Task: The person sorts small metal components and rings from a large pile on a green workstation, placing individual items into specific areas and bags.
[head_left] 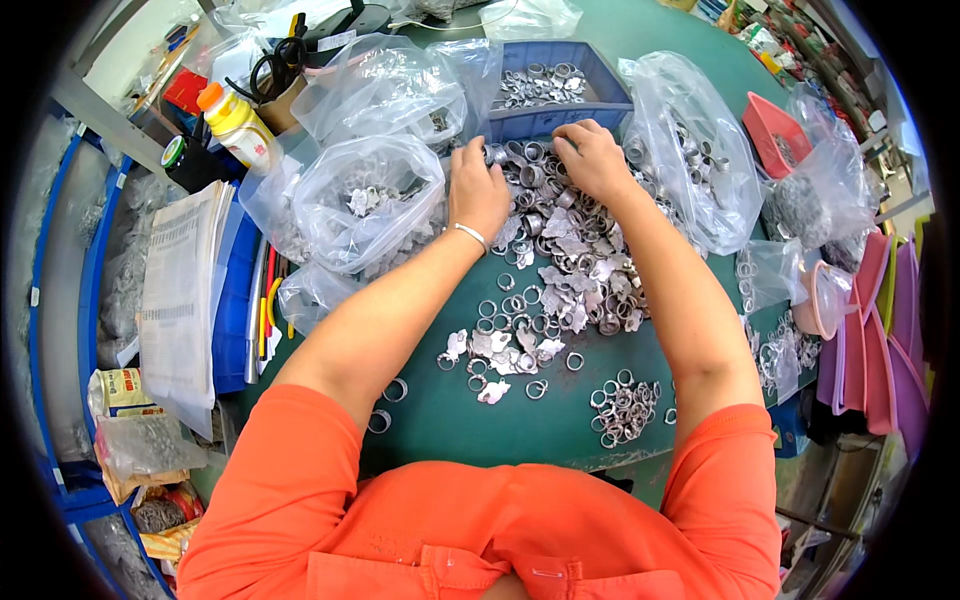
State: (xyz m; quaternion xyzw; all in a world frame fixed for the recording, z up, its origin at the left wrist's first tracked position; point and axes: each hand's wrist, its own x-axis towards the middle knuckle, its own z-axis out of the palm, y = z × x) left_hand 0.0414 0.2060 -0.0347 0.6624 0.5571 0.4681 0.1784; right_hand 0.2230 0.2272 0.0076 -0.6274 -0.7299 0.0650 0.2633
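A heap of grey metal rings and flat, leaf-like metal pieces (585,245) covers the middle of the green table. My left hand (478,190), with a pale bangle on the wrist, rests at the heap's far left edge, fingers stretched forward against some rings. Across from it, my right hand (597,160) lies over the heap's far end, fingers slightly bent and apart, touching the rings. Neither hand visibly grips a piece; the undersides of both are hidden. Just beyond them stands a blue-grey bin (560,122) partly filled with small metal pieces.
Clear plastic bags of metal pieces flank the heap, one at left (370,200) and one at right (695,150). Nearer me lie loose rings (510,320) and a small ring cluster (625,408). Papers (180,290), a yellow bottle (238,128) and a red basket (775,135) stand around.
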